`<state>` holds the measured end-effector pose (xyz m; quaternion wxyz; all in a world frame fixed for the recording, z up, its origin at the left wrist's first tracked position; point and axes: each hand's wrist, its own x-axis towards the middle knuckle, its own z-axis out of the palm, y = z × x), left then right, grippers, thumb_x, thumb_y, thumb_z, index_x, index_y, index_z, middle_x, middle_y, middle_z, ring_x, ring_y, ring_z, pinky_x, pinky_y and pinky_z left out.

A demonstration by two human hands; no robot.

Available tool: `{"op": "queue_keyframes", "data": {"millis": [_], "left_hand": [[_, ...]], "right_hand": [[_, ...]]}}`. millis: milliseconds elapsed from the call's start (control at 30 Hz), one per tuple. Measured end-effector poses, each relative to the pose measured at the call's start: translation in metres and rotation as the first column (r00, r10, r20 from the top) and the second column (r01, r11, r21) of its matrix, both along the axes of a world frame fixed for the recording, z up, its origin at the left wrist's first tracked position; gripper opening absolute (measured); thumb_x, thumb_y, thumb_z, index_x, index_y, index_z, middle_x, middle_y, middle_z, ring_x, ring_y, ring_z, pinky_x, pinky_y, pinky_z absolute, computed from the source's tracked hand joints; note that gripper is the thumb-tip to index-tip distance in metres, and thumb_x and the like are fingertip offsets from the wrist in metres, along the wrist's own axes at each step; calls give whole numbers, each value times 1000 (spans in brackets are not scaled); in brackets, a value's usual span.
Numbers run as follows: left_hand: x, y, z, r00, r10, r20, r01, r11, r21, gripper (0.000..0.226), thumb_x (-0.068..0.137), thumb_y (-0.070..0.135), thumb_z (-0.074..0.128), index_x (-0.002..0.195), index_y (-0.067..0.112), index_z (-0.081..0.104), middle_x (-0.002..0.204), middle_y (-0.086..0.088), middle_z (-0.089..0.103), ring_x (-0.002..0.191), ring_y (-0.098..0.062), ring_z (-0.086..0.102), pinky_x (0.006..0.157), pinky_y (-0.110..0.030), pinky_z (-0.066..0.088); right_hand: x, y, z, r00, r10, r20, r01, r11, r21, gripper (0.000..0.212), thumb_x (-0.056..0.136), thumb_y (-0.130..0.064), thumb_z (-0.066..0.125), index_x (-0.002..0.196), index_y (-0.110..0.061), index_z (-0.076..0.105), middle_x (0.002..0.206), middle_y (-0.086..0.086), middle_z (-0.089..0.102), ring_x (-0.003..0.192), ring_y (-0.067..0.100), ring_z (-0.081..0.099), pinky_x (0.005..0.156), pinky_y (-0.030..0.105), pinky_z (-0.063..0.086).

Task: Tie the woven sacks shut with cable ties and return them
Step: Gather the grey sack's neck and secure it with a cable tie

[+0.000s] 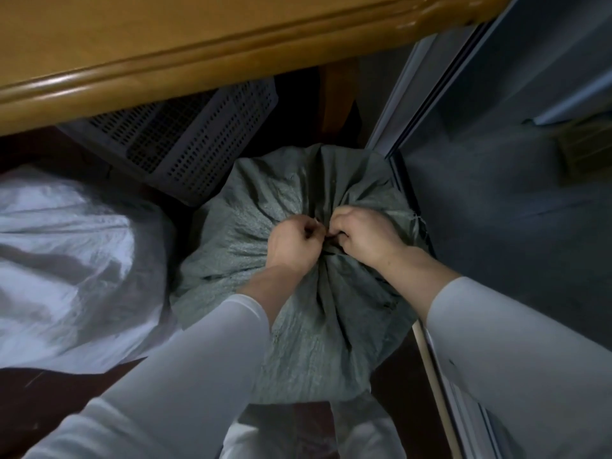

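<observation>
A full grey-green woven sack (298, 319) stands on the floor in the middle of the head view, its mouth gathered into a bunched neck. My left hand (293, 243) and my right hand (366, 235) are both clenched at that neck, knuckles facing each other and almost touching. Something small and dark sits between the fingertips; I cannot tell whether it is a cable tie. The sack's loose top fans out behind my hands. A white woven sack (66, 266) lies to the left, touching the green one.
A wooden table edge (165, 71) overhangs the far side. Under it leans a grey perforated plastic crate (185, 140). A sliding door track and frame (427, 127) run along the right, close to the sack. Dark floor shows at the lower left.
</observation>
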<state>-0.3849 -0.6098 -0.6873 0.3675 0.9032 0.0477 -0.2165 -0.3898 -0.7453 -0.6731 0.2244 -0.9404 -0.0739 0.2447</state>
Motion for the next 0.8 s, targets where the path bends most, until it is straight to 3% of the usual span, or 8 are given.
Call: {"op": "queue_keyframes", "data": {"millis": [233, 400, 600, 800], "left_hand": [[1, -2, 3, 999, -41, -29, 40, 999, -25, 17, 84, 15, 63, 97, 7, 72, 102, -14, 71, 98, -27, 64, 84, -30, 49], [2, 2, 24, 995, 12, -103, -21, 996, -83, 26, 82, 4, 58, 106, 6, 69, 110, -12, 70, 105, -24, 63, 93, -24, 46], [4, 22, 60, 989, 89, -122, -101, 990, -99, 27, 81, 0, 52, 97, 8, 72, 104, -10, 71, 104, -23, 63, 94, -24, 46], [14, 56, 116, 990, 124, -68, -129, 988, -83, 30, 84, 8, 54, 111, 10, 67, 114, -7, 68, 108, -20, 61, 93, -22, 42]], "right_hand": [[6, 0, 1, 998, -25, -63, 25, 1000, -3, 22, 85, -3, 53, 100, -10, 68, 111, 8, 60, 104, 29, 55, 82, 31, 44], [3, -6, 11, 958, -228, -172, 241, 969, 56, 35, 86, 0, 52, 118, -11, 60, 132, 5, 50, 119, 23, 50, 103, 30, 40], [0, 0, 48, 883, -404, -237, 418, 908, 10, 41, 86, -4, 47, 124, -18, 57, 131, 7, 53, 117, 26, 52, 101, 30, 42], [23, 45, 112, 917, -375, -132, 385, 921, 58, 41, 84, -3, 46, 118, -21, 60, 119, 8, 62, 110, 24, 57, 97, 33, 46]]}}
